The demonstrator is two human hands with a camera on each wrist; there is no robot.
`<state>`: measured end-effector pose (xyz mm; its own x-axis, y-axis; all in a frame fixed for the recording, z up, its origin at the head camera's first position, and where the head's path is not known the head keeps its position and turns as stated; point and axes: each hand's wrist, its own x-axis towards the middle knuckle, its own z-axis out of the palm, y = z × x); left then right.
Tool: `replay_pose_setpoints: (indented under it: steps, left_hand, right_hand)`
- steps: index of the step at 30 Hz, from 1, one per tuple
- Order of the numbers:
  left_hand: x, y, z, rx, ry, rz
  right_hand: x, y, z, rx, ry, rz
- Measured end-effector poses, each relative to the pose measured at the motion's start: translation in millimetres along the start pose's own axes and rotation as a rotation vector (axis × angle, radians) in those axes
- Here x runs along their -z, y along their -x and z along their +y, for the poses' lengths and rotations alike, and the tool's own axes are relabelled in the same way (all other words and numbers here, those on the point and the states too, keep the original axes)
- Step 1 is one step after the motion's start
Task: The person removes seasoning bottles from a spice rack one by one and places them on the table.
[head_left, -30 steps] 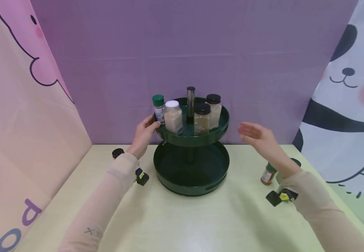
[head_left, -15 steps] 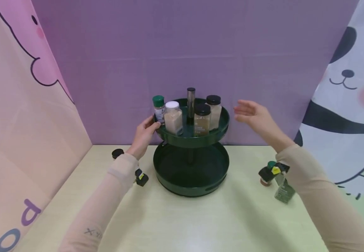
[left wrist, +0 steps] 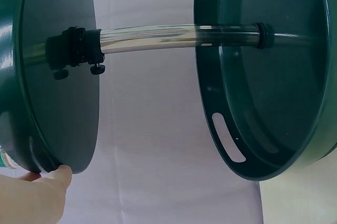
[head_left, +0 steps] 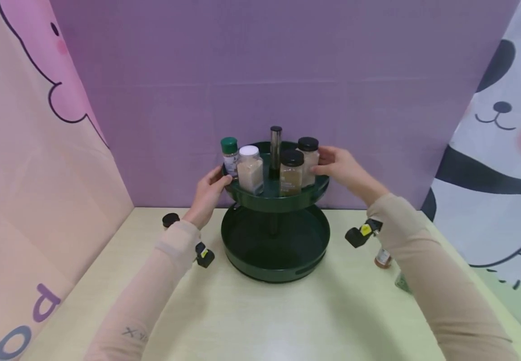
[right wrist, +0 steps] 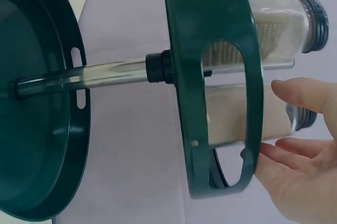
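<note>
Head view alone shows left hand [head_left: 206, 193] gripping upper tray [head_left: 278, 200], right hand [head_left: 339, 168] relaxed beside it

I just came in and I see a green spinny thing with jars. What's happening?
A person stands at a table with a green two-tier rack. The left hand holds the rim of the top tray, and the right hand reaches to its other side, fingers by the black-lidded jar. Four spice jars stand on the top tray around the metal pole. The bottom tray holds no jars.
</note>
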<state>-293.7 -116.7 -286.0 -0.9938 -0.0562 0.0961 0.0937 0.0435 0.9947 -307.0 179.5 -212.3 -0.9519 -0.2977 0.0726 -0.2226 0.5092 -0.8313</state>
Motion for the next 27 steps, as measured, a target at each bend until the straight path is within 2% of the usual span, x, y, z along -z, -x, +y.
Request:
replay_pose_setpoints:
  steps: [9, 19, 27]
  left_hand:
    - [-1.1, 1.6, 0.4, 0.009, 0.01, 0.003]
    - [-1.4, 0.1, -2.6, -0.001, 0.005, 0.009]
    - [0.3, -0.7, -4.0, 0.0, 0.005, 0.016]
  right_hand:
    - [-14.6, -10.4, -5.8, 0.008, 0.084, 0.051]
    - [-21.5, -19.3, -5.4, -0.004, 0.262, 0.131]
    - [-22.4, -20.0, -7.9, 0.002, 0.271, 0.134]
